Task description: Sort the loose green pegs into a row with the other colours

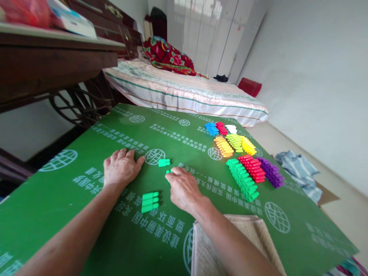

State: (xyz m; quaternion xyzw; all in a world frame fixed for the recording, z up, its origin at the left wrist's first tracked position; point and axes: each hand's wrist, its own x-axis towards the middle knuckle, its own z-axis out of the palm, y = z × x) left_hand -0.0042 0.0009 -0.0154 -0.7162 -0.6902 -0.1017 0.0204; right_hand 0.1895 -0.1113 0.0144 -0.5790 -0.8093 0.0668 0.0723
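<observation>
My left hand (122, 166) lies palm down on the green board (115, 214), fingers spread and holding nothing. Closed in a pinch, my right hand (184, 188) has a small green plastic peg block (168, 172) at its fingertips; most of the block is hidden by the fingers. Just beyond it lies a short green peg-block piece (164, 162), its pegs pointing right. Nearer to me, between my forearms, is a larger group of green peg blocks (150, 202) set side by side.
Rows of peg blocks stand at the right: green (243, 179), red (252, 168), purple (270, 171), orange (223, 146), and other colours behind. A folded beige cloth (235, 245) lies under my right forearm. Beyond the board are a bed (184, 88) and a wooden table (57, 53).
</observation>
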